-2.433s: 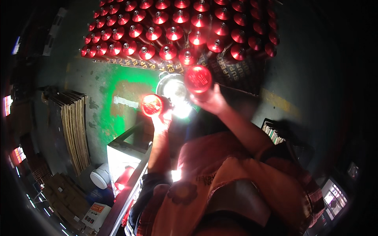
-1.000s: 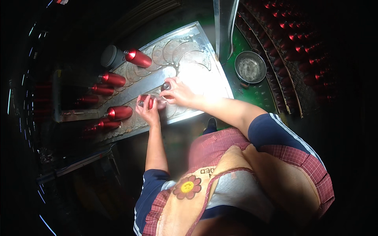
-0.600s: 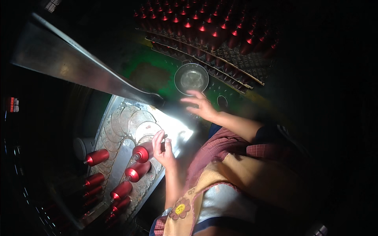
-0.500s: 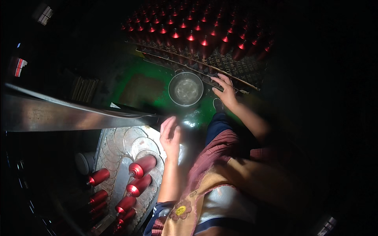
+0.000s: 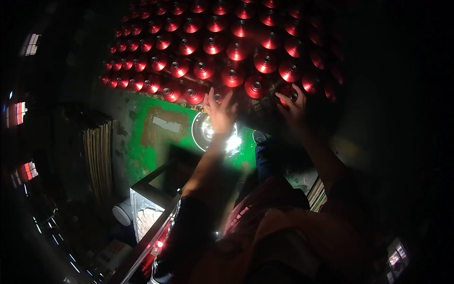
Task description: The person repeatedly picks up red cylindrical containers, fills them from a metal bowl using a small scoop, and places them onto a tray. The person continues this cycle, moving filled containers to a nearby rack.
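Red metal bottles (image 5: pixel 204 68) with sloped shoulders and narrow necks stand upright in close rows across the top of the view. My left hand (image 5: pixel 220 113) reaches over the near edge of the rows, its fingers spread about the neck of one red bottle (image 5: pixel 217 98). To the right, my right hand (image 5: pixel 294 108) has thumb and fingers apart on either side of another front-row bottle (image 5: pixel 286 94). Whether the fingertips touch either bottle, I cannot tell. Below my left wrist, a round metal basin (image 5: pixel 196 135) sits on the floor, partly hidden by that arm.
A stack of flat cardboard sheets (image 5: pixel 98 158) stands at the left. The floor (image 5: pixel 142 161) is green with worn patches. A metal-edged machine (image 5: pixel 142 215) with red bottles by it is at lower left, beside a white bucket (image 5: pixel 123 213). My shoe (image 5: pixel 259 137) is near the basin.
The view has tipped toward the bottle rows, and the machine has slid lower. Both hands have moved forward from near the machine and the basin to the front-row bottles.
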The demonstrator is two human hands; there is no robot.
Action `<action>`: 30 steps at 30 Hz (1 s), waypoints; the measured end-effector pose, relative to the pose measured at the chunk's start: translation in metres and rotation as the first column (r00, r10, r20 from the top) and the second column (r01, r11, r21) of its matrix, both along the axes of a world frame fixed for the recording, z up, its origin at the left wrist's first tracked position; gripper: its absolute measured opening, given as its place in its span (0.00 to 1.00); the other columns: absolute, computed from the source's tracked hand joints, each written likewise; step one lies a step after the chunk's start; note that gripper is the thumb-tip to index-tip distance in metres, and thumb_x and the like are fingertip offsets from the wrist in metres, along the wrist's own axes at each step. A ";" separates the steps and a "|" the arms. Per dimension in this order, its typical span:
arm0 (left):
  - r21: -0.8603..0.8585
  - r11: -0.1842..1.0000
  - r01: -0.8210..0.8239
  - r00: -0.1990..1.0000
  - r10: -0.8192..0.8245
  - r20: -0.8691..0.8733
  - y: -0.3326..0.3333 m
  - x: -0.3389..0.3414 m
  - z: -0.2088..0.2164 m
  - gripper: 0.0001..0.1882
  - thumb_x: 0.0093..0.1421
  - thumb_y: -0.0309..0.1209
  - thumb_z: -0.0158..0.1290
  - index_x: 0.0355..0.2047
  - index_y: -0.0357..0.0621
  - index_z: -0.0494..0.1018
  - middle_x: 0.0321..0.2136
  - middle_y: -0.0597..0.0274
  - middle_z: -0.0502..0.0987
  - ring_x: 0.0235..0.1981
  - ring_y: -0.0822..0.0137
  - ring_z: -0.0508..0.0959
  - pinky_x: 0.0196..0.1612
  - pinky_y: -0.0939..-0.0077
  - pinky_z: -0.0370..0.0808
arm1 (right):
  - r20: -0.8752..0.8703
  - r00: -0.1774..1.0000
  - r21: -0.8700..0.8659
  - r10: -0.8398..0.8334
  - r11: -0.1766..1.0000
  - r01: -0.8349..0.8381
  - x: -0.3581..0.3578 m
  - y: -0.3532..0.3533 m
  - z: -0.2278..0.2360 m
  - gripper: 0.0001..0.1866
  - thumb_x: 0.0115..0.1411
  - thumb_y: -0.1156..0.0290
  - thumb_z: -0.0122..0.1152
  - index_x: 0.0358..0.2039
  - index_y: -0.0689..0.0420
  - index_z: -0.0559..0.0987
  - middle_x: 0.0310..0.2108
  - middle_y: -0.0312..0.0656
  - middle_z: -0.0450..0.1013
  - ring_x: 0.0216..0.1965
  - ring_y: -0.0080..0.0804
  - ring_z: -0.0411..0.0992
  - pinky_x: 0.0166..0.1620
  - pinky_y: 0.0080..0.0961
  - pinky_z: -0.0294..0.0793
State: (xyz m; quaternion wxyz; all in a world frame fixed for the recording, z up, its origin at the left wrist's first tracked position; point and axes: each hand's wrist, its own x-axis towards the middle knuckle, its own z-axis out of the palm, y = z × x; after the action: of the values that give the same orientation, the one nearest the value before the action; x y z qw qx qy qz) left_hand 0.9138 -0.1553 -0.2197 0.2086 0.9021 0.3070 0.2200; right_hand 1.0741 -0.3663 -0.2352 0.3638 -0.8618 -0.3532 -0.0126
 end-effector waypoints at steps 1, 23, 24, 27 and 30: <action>0.013 1.000 -0.021 0.999 0.021 0.046 0.002 0.003 -0.003 0.22 0.47 0.29 0.67 0.45 0.59 0.81 0.61 0.50 0.63 0.62 0.40 0.60 0.62 0.50 0.64 | -0.019 0.999 -0.023 0.036 0.999 -0.036 0.002 -0.001 -0.001 0.25 0.49 0.72 0.72 0.48 0.35 0.83 0.65 0.48 0.57 0.62 0.51 0.60 0.62 0.41 0.66; -0.882 -0.208 0.423 0.632 0.765 0.122 0.038 -0.270 -0.022 0.28 0.67 0.55 0.43 0.58 0.51 0.68 0.54 0.61 0.74 0.54 0.56 0.74 0.57 0.51 0.73 | -0.729 0.158 0.666 0.666 0.743 -0.064 -0.175 0.083 0.067 0.22 0.68 0.56 0.50 0.50 0.61 0.77 0.48 0.45 0.77 0.47 0.35 0.77 0.51 0.33 0.79; -0.684 -0.284 0.672 0.578 0.778 0.244 0.040 -0.272 -0.034 0.30 0.65 0.55 0.45 0.59 0.48 0.67 0.54 0.58 0.73 0.54 0.54 0.74 0.51 0.52 0.78 | -0.684 0.001 0.729 0.730 0.684 0.029 -0.185 0.098 0.065 0.23 0.68 0.54 0.49 0.49 0.61 0.77 0.47 0.46 0.77 0.47 0.36 0.77 0.50 0.32 0.79; -0.469 -0.509 0.722 0.639 0.751 0.169 0.051 -0.267 -0.061 0.33 0.63 0.55 0.48 0.58 0.43 0.67 0.54 0.53 0.73 0.55 0.50 0.72 0.36 0.60 0.82 | -0.288 -0.618 0.451 0.731 0.673 0.586 -0.210 0.143 0.058 0.23 0.68 0.51 0.48 0.46 0.60 0.77 0.43 0.47 0.77 0.45 0.36 0.77 0.49 0.33 0.79; -0.248 -0.540 0.805 0.594 0.745 0.305 0.054 -0.260 -0.063 0.31 0.62 0.50 0.51 0.56 0.40 0.69 0.54 0.51 0.73 0.54 0.51 0.71 0.37 0.62 0.80 | -0.434 -0.344 0.821 0.833 0.523 0.230 -0.222 0.160 0.059 0.15 0.68 0.65 0.50 0.48 0.62 0.72 0.40 0.47 0.74 0.43 0.36 0.74 0.47 0.33 0.80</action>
State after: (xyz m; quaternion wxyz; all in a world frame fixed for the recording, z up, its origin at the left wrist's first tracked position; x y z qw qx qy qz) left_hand 0.6540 -0.1008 -0.2827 0.9804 -0.0893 0.0824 0.1552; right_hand 0.8518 -0.2065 -0.1761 0.7379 -0.1486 -0.1711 0.6357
